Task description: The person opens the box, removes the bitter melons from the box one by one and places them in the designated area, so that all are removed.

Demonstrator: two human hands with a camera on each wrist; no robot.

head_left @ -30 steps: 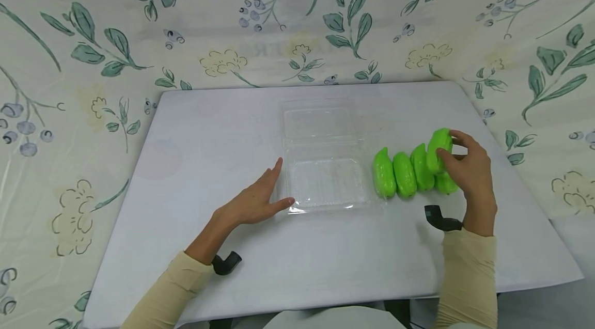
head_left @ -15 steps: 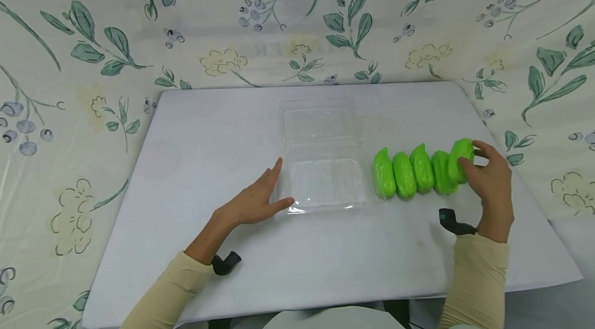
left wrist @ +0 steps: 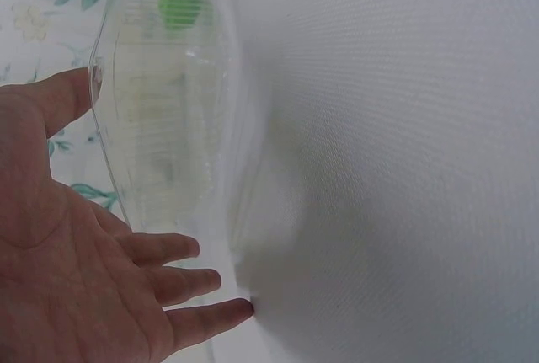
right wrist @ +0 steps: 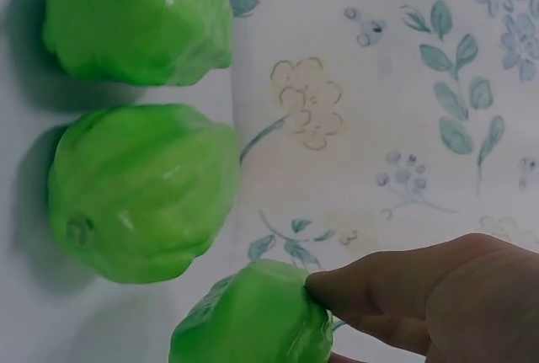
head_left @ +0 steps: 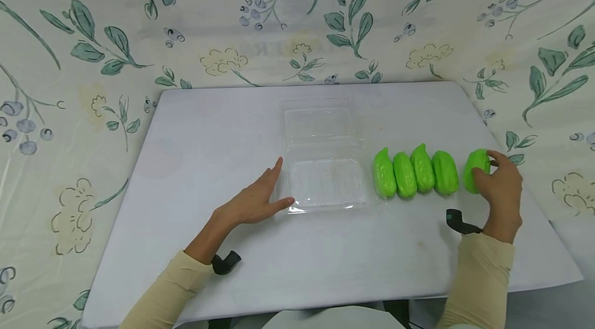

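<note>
My right hand (head_left: 502, 192) pinches a glossy, bright green toy vegetable (head_left: 476, 170), lobed like a pepper, between thumb and fingers at the right end of a row. In the right wrist view the thumb lies on the side of this held vegetable (right wrist: 253, 317). Several matching green vegetables (head_left: 445, 173) stand side by side to its left, a gap away. At the table's middle lies a clear plastic clamshell box (head_left: 325, 210), lid folded back. My left hand (head_left: 253, 202) is spread at its left edge; the left wrist view shows a fingertip at the box rim (left wrist: 103, 140).
The white table (head_left: 297, 262) has its far edge against a curtain (head_left: 279, 19) printed with leaves and flowers. A black wrist mount (head_left: 460, 223) sits by the right wrist, and another mount (head_left: 226, 263) by the left.
My right hand has carried the green toy vegetable to the right and nearer, from over the row to a spot beyond its right end. The left hand and the box have stayed put.
</note>
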